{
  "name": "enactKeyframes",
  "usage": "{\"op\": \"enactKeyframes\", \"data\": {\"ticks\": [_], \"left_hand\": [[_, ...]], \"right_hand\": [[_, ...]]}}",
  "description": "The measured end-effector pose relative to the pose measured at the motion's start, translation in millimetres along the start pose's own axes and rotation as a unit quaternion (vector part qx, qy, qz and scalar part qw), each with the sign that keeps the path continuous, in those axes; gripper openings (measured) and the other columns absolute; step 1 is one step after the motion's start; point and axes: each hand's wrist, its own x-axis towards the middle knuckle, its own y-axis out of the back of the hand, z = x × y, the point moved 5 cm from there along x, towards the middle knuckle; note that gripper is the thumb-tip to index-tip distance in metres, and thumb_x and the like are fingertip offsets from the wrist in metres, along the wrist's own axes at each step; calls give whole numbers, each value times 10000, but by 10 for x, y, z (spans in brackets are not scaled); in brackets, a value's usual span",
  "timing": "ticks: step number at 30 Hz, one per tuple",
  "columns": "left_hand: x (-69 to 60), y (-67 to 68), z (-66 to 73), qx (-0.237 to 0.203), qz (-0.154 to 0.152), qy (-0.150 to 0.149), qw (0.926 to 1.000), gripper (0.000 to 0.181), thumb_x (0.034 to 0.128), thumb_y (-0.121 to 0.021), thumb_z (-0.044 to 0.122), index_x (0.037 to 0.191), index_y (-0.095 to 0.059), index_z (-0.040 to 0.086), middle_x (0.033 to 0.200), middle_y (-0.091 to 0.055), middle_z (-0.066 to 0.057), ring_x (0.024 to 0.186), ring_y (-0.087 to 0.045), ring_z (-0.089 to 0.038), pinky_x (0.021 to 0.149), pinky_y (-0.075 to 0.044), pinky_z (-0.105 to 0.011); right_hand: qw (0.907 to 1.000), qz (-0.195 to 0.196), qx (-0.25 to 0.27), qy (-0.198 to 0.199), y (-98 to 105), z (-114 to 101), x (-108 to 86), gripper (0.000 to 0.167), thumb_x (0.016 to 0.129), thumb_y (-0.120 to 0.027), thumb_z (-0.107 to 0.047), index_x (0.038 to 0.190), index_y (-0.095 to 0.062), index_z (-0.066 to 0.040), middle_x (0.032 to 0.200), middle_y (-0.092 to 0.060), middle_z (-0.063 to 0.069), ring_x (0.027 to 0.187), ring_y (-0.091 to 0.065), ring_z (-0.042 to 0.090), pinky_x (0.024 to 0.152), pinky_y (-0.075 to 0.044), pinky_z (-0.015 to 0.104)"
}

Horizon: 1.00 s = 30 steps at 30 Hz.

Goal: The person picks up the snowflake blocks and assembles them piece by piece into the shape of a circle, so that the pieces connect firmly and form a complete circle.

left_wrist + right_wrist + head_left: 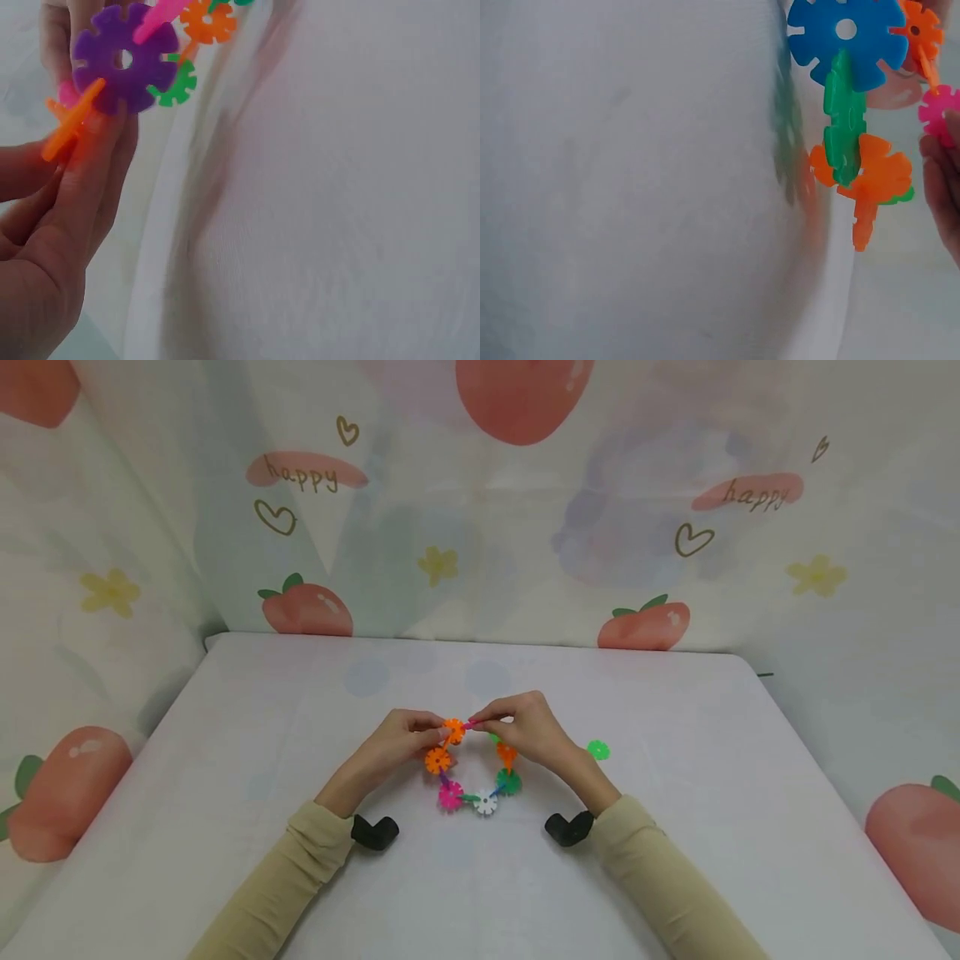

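A chain of notched plastic snowflake discs curves in a near-ring between the two hands, with a white disc (485, 802) at its near side. My left hand (397, 743) pinches an orange disc (454, 731) at the chain's far left; a purple disc (124, 58) is close by in the left wrist view. Opposite it, my right hand (532, 731) pinches a pink disc (940, 112), which meets or nearly meets the orange one. Along the right side hang a blue disc (845, 37), a green disc (844, 124) and another orange disc (883, 171). Fingers hide part of the chain's far right.
A loose light-green disc (597, 750) lies on the white-covered table (300, 877), right of the right forearm. Black wrist devices (375, 832) stick out inward from both cuffs. A printed cloth (480, 527) hangs behind the table.
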Motion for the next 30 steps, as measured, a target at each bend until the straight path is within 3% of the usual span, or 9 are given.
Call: {"op": "enactKeyframes", "data": {"ticks": [5,9,13,18,20,22,27,30], "left_hand": [[4,-6,11,44,172,-169,9997,253,1019,-639,121,1194,-717,-45,1064,-754,-161,847,-744,-157,801,-559,-220],[15,-26,1,-19,276,-269,9993,244,1021,-636,109,1176,-718,-60,943,-779,-182,812,-779,-205,804,-557,-218],[15,-48,2,-68,469,-283,9985,233,1027,-621,97,1168,-718,-62,885,-780,-196,808,-787,-235,805,-568,-218],[-4,-64,25,-121,731,-254,9969,217,1025,-615,69,1147,-719,-76,962,-773,-224,790,-784,-235,751,-587,-209],[-9,-67,31,-164,647,-258,9974,219,1031,-602,71,1149,-709,-79,969,-771,-233,799,-785,-247,753,-587,-218],[-9,-70,28,-200,371,-255,9988,226,1045,-570,75,1161,-684,-83,968,-771,-235,841,-786,-265,810,-583,-242],[-6,-44,-16,-245,-339,-13,9991,310,1074,-495,148,1297,-596,-41,1033,-776,-185,984,-769,-257,1036,-531,-365],[-1,-20,-31,-277,-430,205,9985,398,1084,-499,241,1363,-582,-30,1066,-770,-158,997,-760,-242,1082,-509,-424]], "right_hand": [[9982,201,415,-375,-37,74,-38,69,872,-811,-56,934,-836,-74,894,-803,28,882,-758,191,799,-620,329],[9973,343,484,-438,-62,87,-57,77,877,-801,-37,934,-835,-76,897,-803,36,884,-758,188,790,-621,339],[9970,576,419,-300,-67,53,-54,78,869,-804,-28,926,-836,-71,887,-802,60,877,-765,191,751,-619,354],[9964,782,307,144,-84,-12,-47,87,850,-810,11,924,-828,-30,867,-799,79,834,-775,221,697,-622,391],[9964,783,225,213,-91,-23,-47,93,850,-810,13,932,-827,-27,871,-800,76,834,-776,220,711,-626,389],[9975,653,218,184,-91,-28,-49,100,862,-802,3,953,-826,-32,896,-802,75,853,-774,218,742,-626,382],[10000,-68,-2,10,-3,26,-78,286,902,-785,-69,1187,-767,-51,1088,-783,108,973,-739,239,874,-605,414],[9988,-305,-318,-203,161,123,-145,336,915,-773,-72,1247,-730,-42,1149,-761,134,1010,-708,270,907,-586,464]]}}
